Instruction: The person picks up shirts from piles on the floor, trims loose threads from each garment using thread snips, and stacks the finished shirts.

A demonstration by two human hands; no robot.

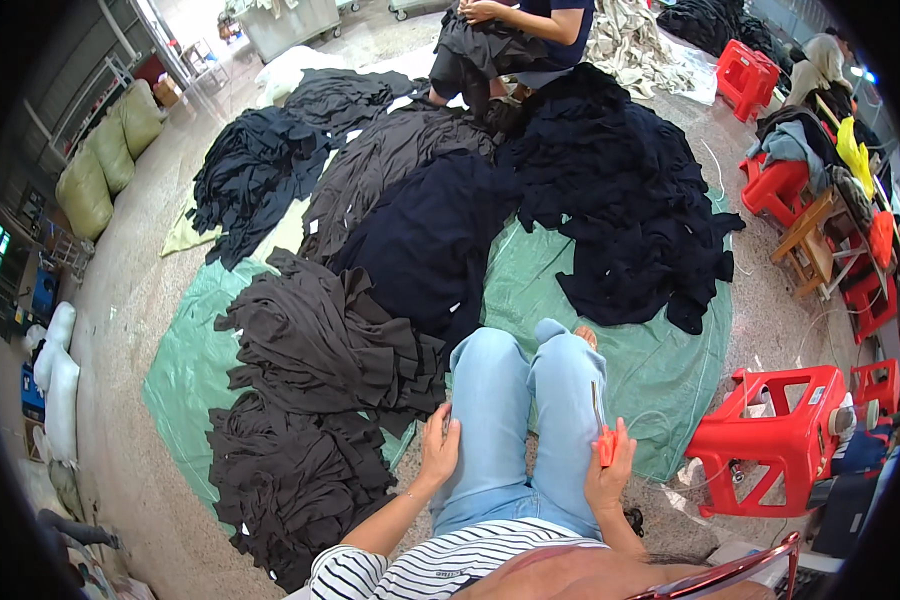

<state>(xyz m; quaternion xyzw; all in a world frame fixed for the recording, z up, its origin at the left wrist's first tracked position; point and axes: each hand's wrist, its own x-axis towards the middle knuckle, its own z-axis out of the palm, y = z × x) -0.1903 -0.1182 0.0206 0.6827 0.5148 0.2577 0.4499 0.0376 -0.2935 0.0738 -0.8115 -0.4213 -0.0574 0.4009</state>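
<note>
My right hand (611, 476) is closed around the orange handle of a slim tool (606, 447), held over my right thigh. Its thin metal end points away from me along the leg of my light blue jeans; I cannot make out its exact kind. Against the outer side of my left thigh lies my left hand (438, 450), fingers stretched out and holding nothing. Close to it on the left are heaps of dark grey-brown cloth pieces (315, 345). A navy cloth heap (425, 235) spreads out just beyond my knees.
A larger navy pile (620, 200) lies ahead right on a green sheet (530, 280). Another person (525, 25) sits beyond the piles, hands on dark cloth. Red plastic stools (770, 430) and a wooden stool (808, 240) stand at right. Stuffed sacks (110, 155) line the left.
</note>
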